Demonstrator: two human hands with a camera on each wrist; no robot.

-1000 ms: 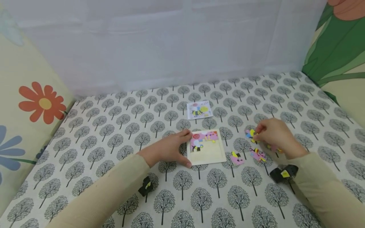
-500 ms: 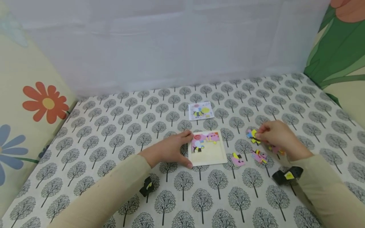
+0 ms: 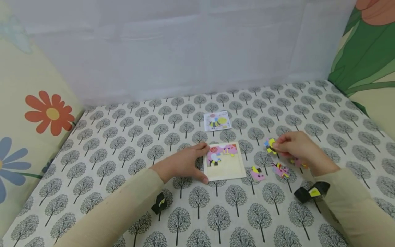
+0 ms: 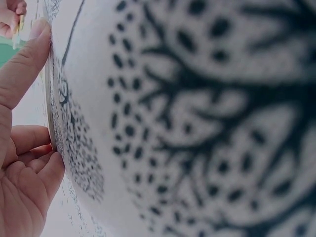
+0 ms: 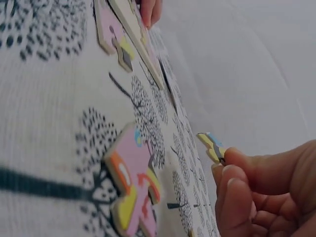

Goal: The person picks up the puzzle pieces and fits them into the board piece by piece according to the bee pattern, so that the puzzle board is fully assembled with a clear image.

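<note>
My left hand (image 3: 186, 161) holds the left side of a square wooden puzzle tray (image 3: 228, 171), thumb at the near corner and index finger at the far one. Joined pink pieces with a red circle and part of a bee fill the tray's top and left; bare wood shows elsewhere. To the right, my right hand (image 3: 294, 147) pinches a yellow, blue and black puzzle piece (image 3: 270, 145) between thumb and fingers. In the right wrist view that piece (image 5: 212, 146) is raised and tilted. Loose pink pieces lie nearby: one with yellow and black (image 3: 257, 174), one multicoloured (image 3: 280, 169).
Another pink piece (image 3: 298, 163) lies partly hidden under my right hand. A printed bee picture card (image 3: 217, 121) lies behind the tray. The tree-patterned tablecloth (image 3: 123, 192) ends at a white backdrop (image 3: 172, 51), with flower-patterned side panels left and right.
The piece in my right hand has turned slightly between the fingers. My left hand and the tray stay in place; the head view has shifted a little.
</note>
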